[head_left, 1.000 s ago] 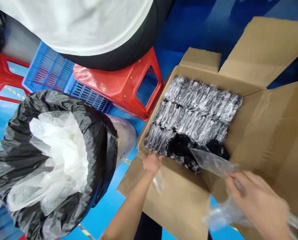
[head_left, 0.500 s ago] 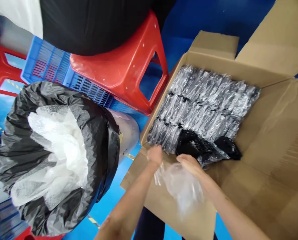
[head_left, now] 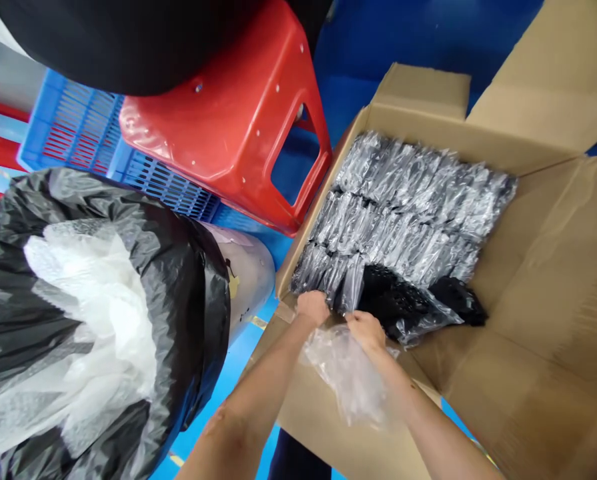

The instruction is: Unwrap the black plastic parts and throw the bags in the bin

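Seen from the head camera, an open cardboard box (head_left: 543, 373) is taken as the landmark. Both hands are placed at its near-left corner. The left hand (head_left: 312, 308) is curled over the box rim, fingertips tucked down among the packets; whether anything is pinched there cannot be told. The right hand (head_left: 365, 331) lies just beside it, toward the box's middle, its fingers closed round the neck of a crumpled clear bag (head_left: 351, 377), which hangs outward over the near wall of the box. Directly beyond the right fingertips, deeper in the box, a black bundle (head_left: 395, 303) in loose clear film is seen, its long axis running left to right along the near wall; the right hand is the nearer of the two to it, almost touching its left end. A second dark lump (head_left: 458, 298) lies at the bundle's right end. The rest of the box floor is filled by packets (head_left: 403, 200), glossy and silvery-black, flat and narrow, set on edge in three rows that slant away toward the far wall. The flaps are folded outward, matt brown and corrugated. Left of the box, a red plastic stool (head_left: 218, 127) with a smooth moulded top is shown, a blue slotted crate (head_left: 83, 133) behind it, and a bin lined with a wrinkled black bag (head_left: 178, 267) holding bunched translucent white film (head_left: 93, 320). Part of another person's dark clothing is seen above the stool.
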Motion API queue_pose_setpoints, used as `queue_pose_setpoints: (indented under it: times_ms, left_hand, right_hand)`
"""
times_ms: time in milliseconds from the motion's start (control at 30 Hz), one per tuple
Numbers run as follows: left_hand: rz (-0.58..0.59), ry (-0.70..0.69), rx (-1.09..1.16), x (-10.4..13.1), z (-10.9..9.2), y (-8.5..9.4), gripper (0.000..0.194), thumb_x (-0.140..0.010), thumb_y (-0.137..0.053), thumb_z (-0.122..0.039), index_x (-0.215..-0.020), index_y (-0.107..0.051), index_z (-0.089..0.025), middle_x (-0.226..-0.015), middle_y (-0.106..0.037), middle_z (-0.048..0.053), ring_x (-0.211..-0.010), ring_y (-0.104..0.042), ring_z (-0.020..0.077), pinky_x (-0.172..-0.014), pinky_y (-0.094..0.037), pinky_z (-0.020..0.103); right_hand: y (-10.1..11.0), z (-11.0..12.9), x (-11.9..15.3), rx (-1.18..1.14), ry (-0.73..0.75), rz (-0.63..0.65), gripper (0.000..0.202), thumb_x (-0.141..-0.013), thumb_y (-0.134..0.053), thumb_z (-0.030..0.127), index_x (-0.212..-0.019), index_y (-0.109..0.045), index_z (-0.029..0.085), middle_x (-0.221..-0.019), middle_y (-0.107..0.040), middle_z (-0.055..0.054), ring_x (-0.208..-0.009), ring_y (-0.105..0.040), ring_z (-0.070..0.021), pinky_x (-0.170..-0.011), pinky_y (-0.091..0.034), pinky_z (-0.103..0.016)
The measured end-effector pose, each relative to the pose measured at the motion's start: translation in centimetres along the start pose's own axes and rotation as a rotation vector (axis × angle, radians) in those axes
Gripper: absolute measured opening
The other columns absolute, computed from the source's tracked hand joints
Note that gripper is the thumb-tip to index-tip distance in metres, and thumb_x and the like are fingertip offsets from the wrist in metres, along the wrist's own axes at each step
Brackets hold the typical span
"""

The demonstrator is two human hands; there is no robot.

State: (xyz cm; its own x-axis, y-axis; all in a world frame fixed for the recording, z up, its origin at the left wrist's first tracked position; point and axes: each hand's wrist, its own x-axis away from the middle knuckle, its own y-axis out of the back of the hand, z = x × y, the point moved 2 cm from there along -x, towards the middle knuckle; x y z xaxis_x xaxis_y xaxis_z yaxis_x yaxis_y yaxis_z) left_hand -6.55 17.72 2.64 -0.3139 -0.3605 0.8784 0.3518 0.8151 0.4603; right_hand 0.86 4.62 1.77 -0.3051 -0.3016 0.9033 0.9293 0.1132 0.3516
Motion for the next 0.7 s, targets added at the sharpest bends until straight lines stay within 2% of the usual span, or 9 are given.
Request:
queue_pose_setpoints:
  times_ms: [133,233,367,467,567,633,700]
  left_hand:
    - [-0.088,-0.06,0.205,4.9,-0.6,2.2,0.017,-0.087,-0.053,-0.029,-0.086,-0.062,-0.015,-0.084,-0.064,0.001,-0.079,-0.06,0.0138,-0.075,-0.048,0.031]
    - [-0.162,-0.077,0.313,8.4,-0.7,3.7,0.012,-0.08,-0.054,-0.022,-0.077,-0.064,-0.018,-0.074,-0.064,-0.002,-0.072,-0.059,0.0135,-0.066,-0.043,0.024]
    - [-0.215,-0.103,0.415,10.5,-1.0,4.3,0.011,-0.073,-0.056,-0.02,-0.065,-0.062,-0.019,-0.071,-0.061,-0.002,-0.069,-0.056,0.0138,-0.064,-0.039,0.023]
    - [-0.216,-0.152,0.541,11.0,-1.4,3.7,0.013,-0.074,-0.055,-0.018,-0.061,-0.058,-0.017,-0.074,-0.058,-0.001,-0.071,-0.055,0.0116,-0.066,-0.04,0.021]
    - [-0.213,-0.192,0.68,11.6,-1.6,2.7,0.016,-0.078,-0.054,-0.022,-0.063,-0.055,-0.016,-0.078,-0.057,0.0,-0.076,-0.056,0.0112,-0.069,-0.042,0.02]
    - [-0.2,-0.214,0.748,12.3,-1.5,2.1,0.015,-0.078,-0.052,-0.021,-0.064,-0.053,-0.017,-0.079,-0.057,0.0,-0.079,-0.056,0.0118,-0.072,-0.043,0.021]
    - [-0.18,-0.249,0.797,13.2,-1.6,1.5,0.014,-0.076,-0.051,-0.015,-0.062,-0.05,-0.017,-0.084,-0.058,0.002,-0.082,-0.057,0.0126,-0.074,-0.044,0.022]
  right_hand:
    - [3.9,-0.7,4.1,-0.22,0.104,-0.015,0.041,-0.081,-0.04,0.049,-0.057,-0.05,0.018,-0.053,-0.047,0.004,-0.053,-0.044,-0.0094,-0.051,-0.033,-0.022]
    - [6.3,-1.0,6.7,-0.343,0.157,-0.005,0.043,-0.075,-0.039,0.055,-0.051,-0.039,0.02,-0.047,-0.036,0.005,-0.048,-0.036,-0.0085,-0.048,-0.027,-0.022]
    - [8.6,-0.8,9.4,-0.427,0.196,0.006,0.042,-0.071,-0.044,0.055,-0.049,-0.036,0.02,-0.045,-0.03,0.006,-0.046,-0.03,-0.008,-0.046,-0.024,-0.022]
    - [9.9,-1.6,11.5,-0.448,0.214,0.0,0.039,-0.072,-0.046,0.051,-0.05,-0.037,0.02,-0.048,-0.035,0.005,-0.048,-0.034,-0.0088,-0.047,-0.026,-0.021]
    - [11.0,-3.8,13.5,-0.424,0.266,-0.186,0.034,-0.069,-0.051,0.042,-0.049,-0.037,0.019,-0.073,-0.056,0.0,-0.062,-0.049,-0.0116,-0.055,-0.035,-0.021]
    - [11.5,-5.6,14.2,-0.401,0.249,-0.319,0.029,-0.064,-0.053,0.034,-0.048,-0.034,0.019,-0.097,-0.061,-0.002,-0.074,-0.055,-0.0141,-0.061,-0.039,-0.022]
    - [11.9,-6.7,13.9,-0.362,0.177,-0.331,0.021,-0.064,-0.051,0.03,-0.054,-0.035,0.02,-0.096,-0.064,-0.002,-0.073,-0.057,-0.0144,-0.06,-0.039,-0.022]
